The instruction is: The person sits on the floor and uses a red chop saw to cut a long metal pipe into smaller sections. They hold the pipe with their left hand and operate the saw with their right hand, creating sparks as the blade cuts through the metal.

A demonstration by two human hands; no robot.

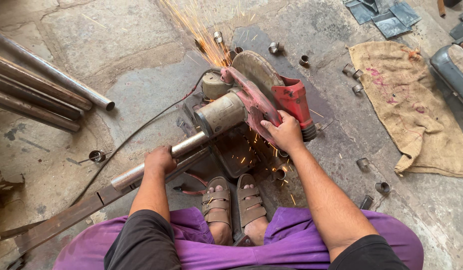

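A red chop saw (251,100) sits on the stone floor in front of me, with orange sparks (204,30) flying away from its blade. My right hand (284,132) grips the saw's red handle and presses it down. My left hand (159,160) holds a long metal pipe (186,146) that runs into the saw's vise from the lower left. The pipe lies along a rusty angle bar (66,220). My sandalled feet (234,200) rest just below the saw's base.
Several long pipes (41,95) lie at the left. Short cut pipe rings (361,162) are scattered around the saw. A burlap sack (416,110) lies to the right, with metal sheets (386,15) beyond it. A black power cord (131,137) trails to the left.
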